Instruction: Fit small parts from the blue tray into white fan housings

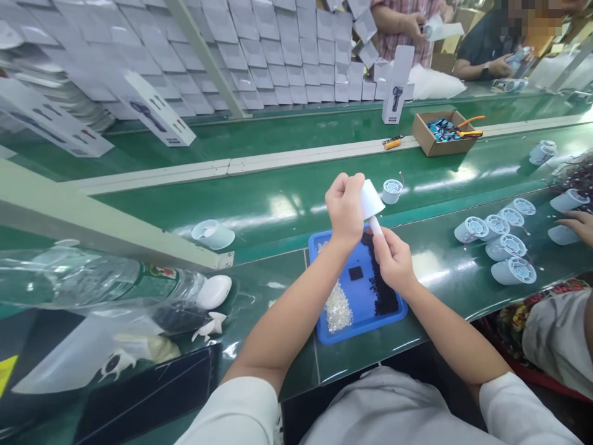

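Observation:
Above the back edge of a blue tray (356, 334), my left hand (346, 207) is closed round the wide end of a white cup-shaped part (372, 201). My right hand (393, 259) pinches a thin white stem (375, 226) that points down from the cup's underside. Whether stem and cup are joined cannot be made out. The tray holds small clear-white pieces (339, 309) on the left, small black pieces (384, 296) on the right and a black square (356, 273) between them. A white round part with wires (391, 191) stands just behind my hands.
Several white cylinders (506, 247) stand at the right, near another person's hand (579, 225). A translucent cup (213, 234) lies left of the tray. A cardboard box (442, 139) and a white box (398, 86) are farther back. A metal post and plastic bottle (106, 278) occupy the left.

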`<act>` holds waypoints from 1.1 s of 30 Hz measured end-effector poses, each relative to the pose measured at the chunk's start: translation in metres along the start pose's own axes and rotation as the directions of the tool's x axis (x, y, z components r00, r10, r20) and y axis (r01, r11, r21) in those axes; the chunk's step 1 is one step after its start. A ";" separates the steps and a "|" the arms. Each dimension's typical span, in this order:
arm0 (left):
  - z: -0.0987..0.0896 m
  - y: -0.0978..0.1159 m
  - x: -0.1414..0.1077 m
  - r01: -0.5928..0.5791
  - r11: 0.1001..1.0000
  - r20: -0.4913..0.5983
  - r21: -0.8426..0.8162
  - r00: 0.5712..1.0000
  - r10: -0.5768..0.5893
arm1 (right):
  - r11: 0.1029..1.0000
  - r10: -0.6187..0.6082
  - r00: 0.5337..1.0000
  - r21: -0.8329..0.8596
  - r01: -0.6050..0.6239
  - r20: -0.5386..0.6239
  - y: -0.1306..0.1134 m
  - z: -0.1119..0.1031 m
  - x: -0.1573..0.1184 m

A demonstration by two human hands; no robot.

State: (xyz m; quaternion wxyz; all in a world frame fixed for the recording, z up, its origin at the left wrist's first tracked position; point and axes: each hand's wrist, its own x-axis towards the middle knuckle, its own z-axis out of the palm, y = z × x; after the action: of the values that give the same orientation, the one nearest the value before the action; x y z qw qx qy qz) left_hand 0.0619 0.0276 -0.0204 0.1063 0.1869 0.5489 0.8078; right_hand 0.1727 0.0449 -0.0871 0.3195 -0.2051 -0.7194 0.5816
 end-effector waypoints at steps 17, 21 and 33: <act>0.000 -0.018 -0.005 0.176 0.982 0.282 -0.076 0.948 -0.148 | 0.999 0.013 0.998 0.031 -0.011 -0.061 0.005 0.000 0.005; -0.001 -0.010 -0.005 0.237 0.971 0.379 0.017 0.897 -0.226 | 1.000 0.025 0.998 0.004 -0.025 -0.053 0.006 -0.001 0.005; -0.009 0.005 0.008 0.194 0.981 0.459 0.016 0.870 -0.179 | 0.997 0.023 1.000 -0.068 -0.023 -0.004 0.008 -0.005 0.006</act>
State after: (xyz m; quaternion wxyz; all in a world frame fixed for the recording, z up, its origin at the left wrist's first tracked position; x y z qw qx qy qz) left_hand 0.0508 0.0217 -0.0171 0.3129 0.3165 0.5115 0.7350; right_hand 0.1711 0.0544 -0.0925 0.3068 -0.2252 -0.7357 0.5602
